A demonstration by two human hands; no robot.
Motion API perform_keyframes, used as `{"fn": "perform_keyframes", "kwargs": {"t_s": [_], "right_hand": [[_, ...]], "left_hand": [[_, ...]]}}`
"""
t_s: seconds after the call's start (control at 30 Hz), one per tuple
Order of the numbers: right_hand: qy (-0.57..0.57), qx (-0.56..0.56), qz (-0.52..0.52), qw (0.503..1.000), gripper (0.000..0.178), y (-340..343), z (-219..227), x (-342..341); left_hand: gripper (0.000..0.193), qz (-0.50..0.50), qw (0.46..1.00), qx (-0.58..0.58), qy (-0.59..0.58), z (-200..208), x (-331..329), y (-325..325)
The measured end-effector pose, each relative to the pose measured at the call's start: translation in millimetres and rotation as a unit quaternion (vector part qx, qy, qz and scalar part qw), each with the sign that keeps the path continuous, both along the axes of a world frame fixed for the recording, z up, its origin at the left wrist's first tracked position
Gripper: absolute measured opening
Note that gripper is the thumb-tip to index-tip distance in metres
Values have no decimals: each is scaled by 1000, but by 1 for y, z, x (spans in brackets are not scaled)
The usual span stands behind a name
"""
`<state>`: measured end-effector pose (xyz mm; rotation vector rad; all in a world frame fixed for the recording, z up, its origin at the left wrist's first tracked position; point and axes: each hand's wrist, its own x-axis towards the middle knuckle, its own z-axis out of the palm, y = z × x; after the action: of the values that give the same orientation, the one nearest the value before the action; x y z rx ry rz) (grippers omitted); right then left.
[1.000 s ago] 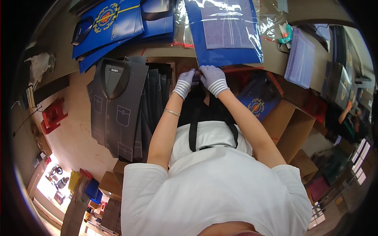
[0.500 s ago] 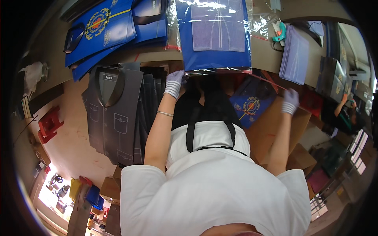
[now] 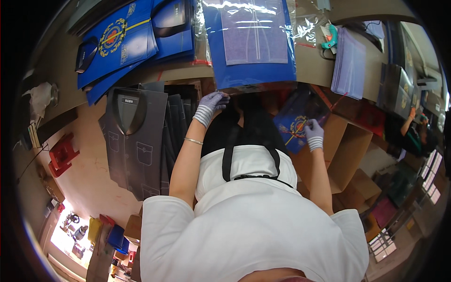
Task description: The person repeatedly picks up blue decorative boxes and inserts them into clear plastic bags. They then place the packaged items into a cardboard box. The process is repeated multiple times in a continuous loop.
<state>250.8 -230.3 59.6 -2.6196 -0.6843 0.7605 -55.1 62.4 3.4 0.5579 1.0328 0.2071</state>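
probably light, flexible, slick: clear-bagged blue packet (image 3: pixel 253 74) | at tabletop (image 3: pixel 311 60) near edge | best supported flat by both near corners | left hand (image 3: pixel 214 102) beside near-left corner, right hand (image 3: pixel 314 131) by emblem-printed packet (image 3: pixel 292 117) | whether either pinches anything: unclear

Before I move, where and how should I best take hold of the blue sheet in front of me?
Probably pinch the middle of its near edge, coming from your side. The blue sheet lies flat on the table, and that edge sits at the table's front, facing you. Shiny clear film covers it, so a firm pinch seems wise.
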Motion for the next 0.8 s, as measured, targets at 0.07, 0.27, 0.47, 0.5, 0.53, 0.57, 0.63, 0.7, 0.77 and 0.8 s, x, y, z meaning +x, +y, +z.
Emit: {"fn": "perform_keyframes", "kwargs": {"t_s": [0.07, 0.27, 0.47, 0.5, 0.53, 0.57, 0.63, 0.7, 0.77, 0.8], "right_hand": [[14, 15, 37, 999, 14, 8, -8, -18], [84, 13, 97, 992, 14, 30, -16, -46], [134, -16, 159, 978, 18, 47, -22, -64], [122, -27, 177, 976, 18, 50, -23, -66], [110, -38, 195, 974, 19, 53, -24, -68], [99, -49, 212, 971, 19, 55, -26, -70], [133, -54, 243, 959, 23, 65, -18, -71], [143, -32, 308, 940, 27, 68, -21, -73], [141, -47, 372, 916, 36, 70, -19, -79], [115, -46, 407, 905, 38, 68, -19, -83]], "left_hand": [[24, 18, 999, -23, -31, 2, 0, 0], [27, 84, 980, -90, -157, 2, 1, 0], [31, 136, 958, -110, -228, 12, 8, 2], [32, 140, 957, -110, -229, 13, 9, 2], [33, 144, 956, -109, -230, 14, 10, 1], [34, 149, 951, -108, -249, 15, 9, 2], [37, 158, 939, -108, -285, 14, 8, 2], [42, 169, 942, -113, -269, 14, 10, 4], [47, 179, 941, -116, -264, 14, 13, 6], [49, 184, 938, -118, -268, 14, 14, 8]]}}
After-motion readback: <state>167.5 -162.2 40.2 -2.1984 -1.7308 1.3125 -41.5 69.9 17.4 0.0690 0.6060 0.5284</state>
